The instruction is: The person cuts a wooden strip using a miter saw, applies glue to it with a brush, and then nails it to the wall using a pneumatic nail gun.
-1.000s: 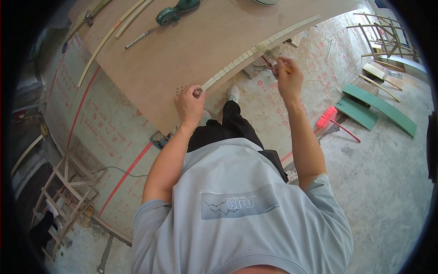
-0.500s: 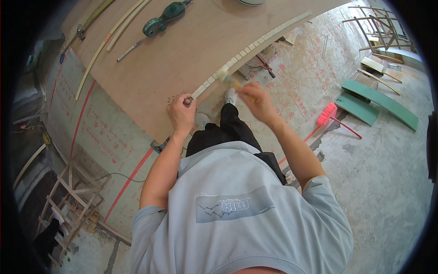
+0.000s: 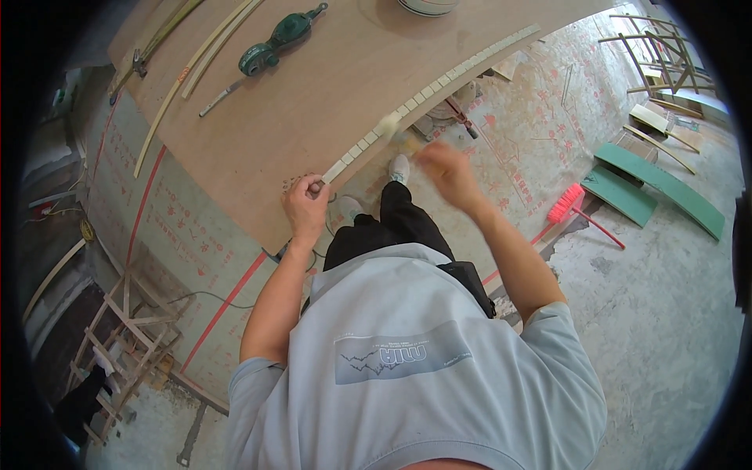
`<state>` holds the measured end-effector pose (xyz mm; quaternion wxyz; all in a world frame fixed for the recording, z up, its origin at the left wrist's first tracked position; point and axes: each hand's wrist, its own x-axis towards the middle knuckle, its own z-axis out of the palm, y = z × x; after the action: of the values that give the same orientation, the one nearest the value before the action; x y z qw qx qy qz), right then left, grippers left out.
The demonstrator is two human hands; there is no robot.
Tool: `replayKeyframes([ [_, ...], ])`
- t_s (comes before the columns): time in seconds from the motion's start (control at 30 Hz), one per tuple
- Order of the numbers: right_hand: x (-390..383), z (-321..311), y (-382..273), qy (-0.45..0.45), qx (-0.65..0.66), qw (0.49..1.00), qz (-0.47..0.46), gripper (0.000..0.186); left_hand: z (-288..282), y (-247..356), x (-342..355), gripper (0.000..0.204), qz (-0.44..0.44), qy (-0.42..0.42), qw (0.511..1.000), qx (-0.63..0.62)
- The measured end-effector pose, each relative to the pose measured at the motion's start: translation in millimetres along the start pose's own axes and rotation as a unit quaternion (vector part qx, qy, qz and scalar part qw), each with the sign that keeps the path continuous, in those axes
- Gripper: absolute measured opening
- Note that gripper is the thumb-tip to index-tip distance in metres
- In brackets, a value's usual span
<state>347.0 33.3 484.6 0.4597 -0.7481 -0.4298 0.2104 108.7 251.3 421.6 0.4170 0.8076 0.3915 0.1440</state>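
Grey lettered shirt point(image 3: 415, 345), red-printed sheeting point(image 3: 188, 235), hands point(image 3: 304, 205) with brush point(image 3: 389, 125), segmented strip point(image 3: 428, 91)

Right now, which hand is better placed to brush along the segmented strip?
Likely right: the right hand holds the brush at the strip, while the left hand is at the strip's near end.
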Motion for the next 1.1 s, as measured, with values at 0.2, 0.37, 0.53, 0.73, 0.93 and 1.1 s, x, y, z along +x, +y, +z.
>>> replayKeyframes([
  [0.2, 15, -20, 8, 0.025, 0.008, 0.996, 0.086, 0.013, -2, 19, 0, 0.020, -0.042, 0.002, 0.999, -0.024],
  [0.37, 48, -119, 41, 0.194, -0.085, 0.974, 0.078, 0.017, -2, 19, 0, 0.022, -0.036, 0.002, 0.999, -0.030],
  [0.53, 144, -185, -48, 0.261, -0.076, 0.962, 0.024, 0.020, -3, 16, -2, 0.023, -0.034, 0.006, 0.999, -0.001],
  [0.73, 285, -198, -11, 0.147, -0.221, 0.964, -0.002, 0.028, 1, 13, -4, 0.022, -0.050, 0.011, 0.999, -0.016],
  [0.93, 330, -167, 43, 0.077, -0.250, 0.965, 0.010, 0.026, 3, 20, -1, 0.022, -0.049, 0.020, 0.998, -0.025],
  [1.1, 328, -176, 26, 0.079, -0.254, 0.963, 0.046, 0.025, 0, 19, -2, 0.023, -0.043, 0.022, 0.999, -0.008],
])
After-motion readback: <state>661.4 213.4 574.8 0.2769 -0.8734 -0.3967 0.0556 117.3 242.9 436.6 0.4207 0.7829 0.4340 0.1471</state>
